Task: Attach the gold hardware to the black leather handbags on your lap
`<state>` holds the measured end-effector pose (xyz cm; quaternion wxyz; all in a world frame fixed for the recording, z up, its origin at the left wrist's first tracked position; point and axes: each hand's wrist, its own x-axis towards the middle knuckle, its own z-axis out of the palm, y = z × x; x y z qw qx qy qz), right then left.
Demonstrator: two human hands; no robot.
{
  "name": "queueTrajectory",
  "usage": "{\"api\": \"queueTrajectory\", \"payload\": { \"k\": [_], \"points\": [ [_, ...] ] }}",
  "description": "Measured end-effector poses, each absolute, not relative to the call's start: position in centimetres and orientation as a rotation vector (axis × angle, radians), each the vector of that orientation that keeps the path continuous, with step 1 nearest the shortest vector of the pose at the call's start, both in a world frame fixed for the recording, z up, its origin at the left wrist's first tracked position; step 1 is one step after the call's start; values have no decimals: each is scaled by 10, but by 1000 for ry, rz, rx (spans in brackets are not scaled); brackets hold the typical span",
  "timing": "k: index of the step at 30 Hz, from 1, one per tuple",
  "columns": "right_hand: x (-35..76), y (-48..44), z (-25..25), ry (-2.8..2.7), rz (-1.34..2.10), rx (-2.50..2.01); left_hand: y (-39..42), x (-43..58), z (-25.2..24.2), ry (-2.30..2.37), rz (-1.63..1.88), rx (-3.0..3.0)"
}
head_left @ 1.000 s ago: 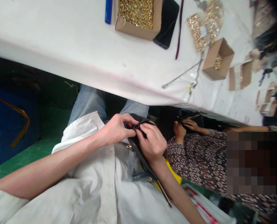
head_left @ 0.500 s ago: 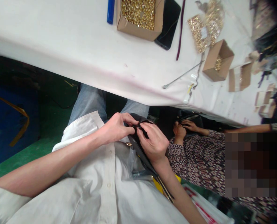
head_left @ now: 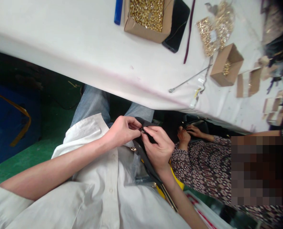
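A black leather bag (head_left: 144,156) with a gold edge lies across my lap, partly hidden by my right hand and forearm. My left hand (head_left: 126,130) pinches a narrow black strap (head_left: 142,130) at the bag's upper end, thumb and index finger pressed together. From the other side, my right hand (head_left: 159,146) grips the same spot between thumb and fingers. The two sets of fingertips almost meet there, and the small part between them is hard to make out. Just below, a gold clasp (head_left: 133,149) hangs beside a clear plastic wrapping (head_left: 134,165).
The white table (head_left: 84,54) edge runs just beyond my knees. On it are a carton (head_left: 146,33) of gold fittings, a black phone (head_left: 177,27), a metal rod (head_left: 189,79) and an open small box (head_left: 227,65). A co-worker's hands (head_left: 189,133) handle a black item at right.
My hands stay at the same spot on the strap, with small finger shifts; the right fingers are a little straighter. The view has shifted slightly, so the table items appear further right.
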<state>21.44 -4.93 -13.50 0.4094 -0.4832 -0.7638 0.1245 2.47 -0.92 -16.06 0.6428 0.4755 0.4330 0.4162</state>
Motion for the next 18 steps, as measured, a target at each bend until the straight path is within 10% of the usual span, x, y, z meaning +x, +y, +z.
{"api": "queueTrajectory", "payload": {
  "k": [18],
  "points": [
    [246, -41, -142, -2215, 63, -1152, -22, 45, -135, 1176, 936, 1253]
  ]
}}
